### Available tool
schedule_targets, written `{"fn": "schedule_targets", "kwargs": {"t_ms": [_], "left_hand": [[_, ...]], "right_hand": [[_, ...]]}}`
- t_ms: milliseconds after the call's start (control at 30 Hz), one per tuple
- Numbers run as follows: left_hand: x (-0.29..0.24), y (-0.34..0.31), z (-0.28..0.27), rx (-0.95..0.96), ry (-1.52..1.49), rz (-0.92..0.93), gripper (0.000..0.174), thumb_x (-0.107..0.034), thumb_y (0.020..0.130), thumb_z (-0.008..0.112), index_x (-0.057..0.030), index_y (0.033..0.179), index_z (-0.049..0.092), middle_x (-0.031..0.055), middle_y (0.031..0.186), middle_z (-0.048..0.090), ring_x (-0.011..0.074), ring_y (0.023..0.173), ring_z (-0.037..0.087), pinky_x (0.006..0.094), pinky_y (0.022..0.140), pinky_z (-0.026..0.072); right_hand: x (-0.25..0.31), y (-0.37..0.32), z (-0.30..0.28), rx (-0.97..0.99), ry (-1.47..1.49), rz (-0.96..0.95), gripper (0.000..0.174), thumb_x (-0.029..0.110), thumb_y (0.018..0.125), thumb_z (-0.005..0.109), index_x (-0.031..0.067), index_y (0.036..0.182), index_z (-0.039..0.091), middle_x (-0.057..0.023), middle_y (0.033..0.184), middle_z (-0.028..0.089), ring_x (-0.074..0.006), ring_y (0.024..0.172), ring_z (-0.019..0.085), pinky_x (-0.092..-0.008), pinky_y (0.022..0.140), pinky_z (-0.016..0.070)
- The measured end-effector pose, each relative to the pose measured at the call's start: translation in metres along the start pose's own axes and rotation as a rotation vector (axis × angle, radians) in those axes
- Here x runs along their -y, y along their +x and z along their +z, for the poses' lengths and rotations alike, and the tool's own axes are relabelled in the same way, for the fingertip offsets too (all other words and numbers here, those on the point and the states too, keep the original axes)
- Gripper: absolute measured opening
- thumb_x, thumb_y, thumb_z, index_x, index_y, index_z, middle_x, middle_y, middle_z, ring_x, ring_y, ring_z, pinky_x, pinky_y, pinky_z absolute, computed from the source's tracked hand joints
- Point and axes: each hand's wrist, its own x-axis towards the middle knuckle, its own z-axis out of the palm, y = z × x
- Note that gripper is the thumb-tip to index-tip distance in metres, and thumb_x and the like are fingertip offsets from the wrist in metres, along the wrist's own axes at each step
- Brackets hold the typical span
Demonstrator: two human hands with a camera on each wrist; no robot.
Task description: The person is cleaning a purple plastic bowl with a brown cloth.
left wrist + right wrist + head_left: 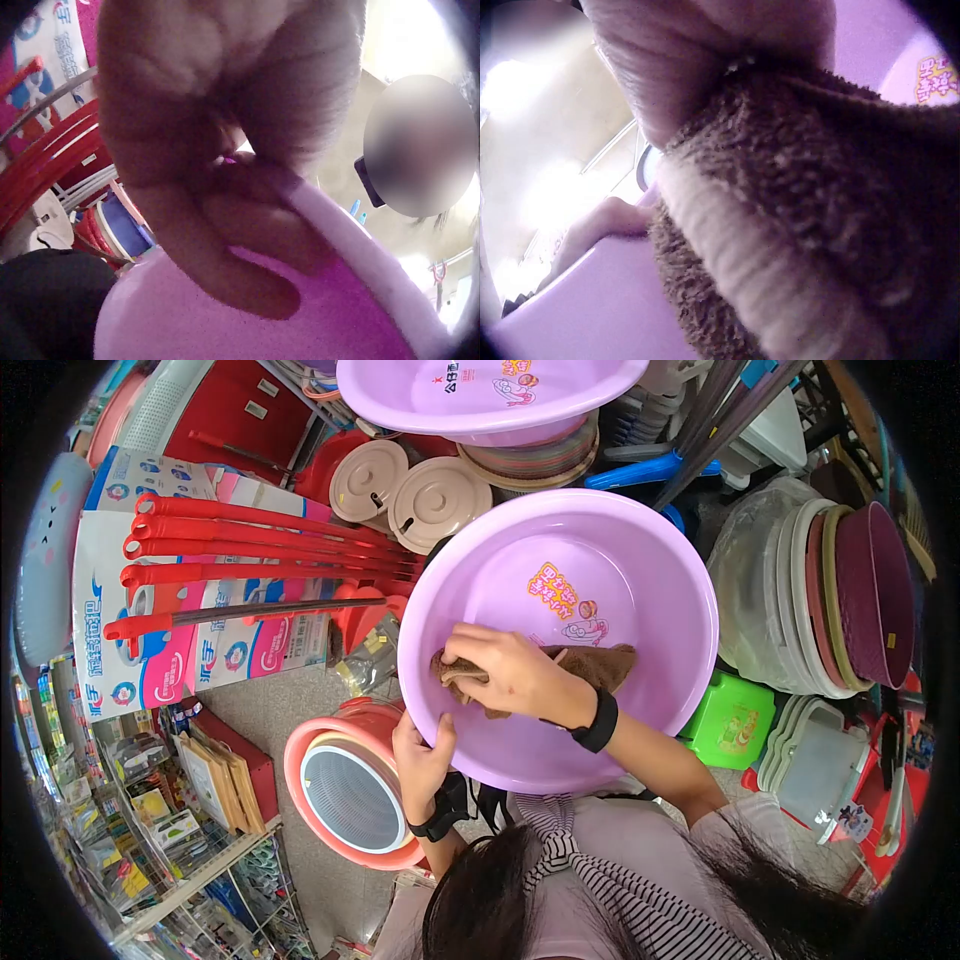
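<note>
A large pale purple basin (665, 590) tilts in front of the person's chest, printed lettering on its inner bottom. At its near left rim, the left hand (422, 760) grips the edge, thumb inside; in the left wrist view the fingers (262, 289) curl against the outer wall. Inside the basin the right hand (515, 675) bunches a fuzzy brown cloth (610, 665) against the lower left wall. Seen from the right wrist, the cloth (795, 172) folds around a finger (757, 262). Part of the cloth trails to the right beneath the wrist.
Red-handled poles (260, 573) stick out at left before printed boxes. Nested baskets (350, 800) stand below the left hand. Lidded beige buckets (440, 500) and another purple basin (490, 410) are beyond. Stacked tubs (800, 590) and a green stool (730, 725) sit at right.
</note>
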Motion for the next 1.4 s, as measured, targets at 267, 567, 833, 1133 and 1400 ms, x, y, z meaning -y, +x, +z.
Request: {"fn": "schedule_targets", "kwargs": {"t_ms": [267,567,833,1133,1400], "left_hand": [[0.004,-0.019,-0.005,-0.023,0.071,0.028,0.011,-0.004,0.088,0.063,0.0048,0.095,0.06,0.0011,0.075,0.064,0.0053,0.065,0.054,0.0231,0.058,0.0445],[0.0,-0.01,-0.003,-0.021,0.081,0.046,0.009,-0.003,0.088,0.062,0.0048,0.092,0.059,0.0005,0.074,0.063,0.0042,0.065,0.054,0.0221,0.057,0.0436],[0.009,-0.026,0.001,-0.064,0.066,0.03,0.011,-0.003,0.088,0.062,0.0062,0.093,0.061,0.0025,0.075,0.065,0.0068,0.066,0.056,0.0247,0.06,0.0462],[0.003,-0.023,0.004,0.0,0.07,0.056,0.014,-0.002,0.085,0.062,0.007,0.096,0.061,0.0051,0.077,0.067,0.0077,0.068,0.058,0.0249,0.062,0.0473],[0.004,-0.018,0.006,-0.012,-0.01,0.029,0.013,-0.003,0.088,0.062,0.0067,0.097,0.061,0.0031,0.078,0.066,0.0048,0.066,0.055,0.0226,0.059,0.045]], "right_hand": [[-0.018,0.01,0.0,-0.682,-0.248,-0.062,0.02,-0.003,0.08,0.064,-0.0011,0.1,0.062,-0.0139,0.088,0.058,-0.0288,0.08,0.066,-0.0344,0.065,0.052],[-0.009,-0.002,0.005,0.062,-0.215,-0.044,0.016,0.002,0.08,0.063,-0.0007,0.095,0.062,-0.0149,0.088,0.057,-0.0345,0.079,0.063,-0.0394,0.069,0.0512],[-0.022,0.001,-0.018,-0.755,-0.509,0.058,0.019,0.006,0.081,0.064,0.0057,0.099,0.06,-0.0132,0.093,0.058,-0.0363,0.076,0.062,-0.0436,0.064,0.0507],[-0.023,-0.006,-0.038,-0.638,-0.685,0.099,0.023,0.001,0.077,0.064,0.0024,0.099,0.058,-0.0144,0.097,0.057,-0.0366,0.073,0.062,-0.044,0.061,0.0514],[-0.028,-0.009,-0.025,-0.437,-0.635,0.023,0.023,0.002,0.075,0.066,0.0027,0.097,0.058,-0.0141,0.094,0.058,-0.0372,0.075,0.062,-0.0456,0.064,0.0511]]}}
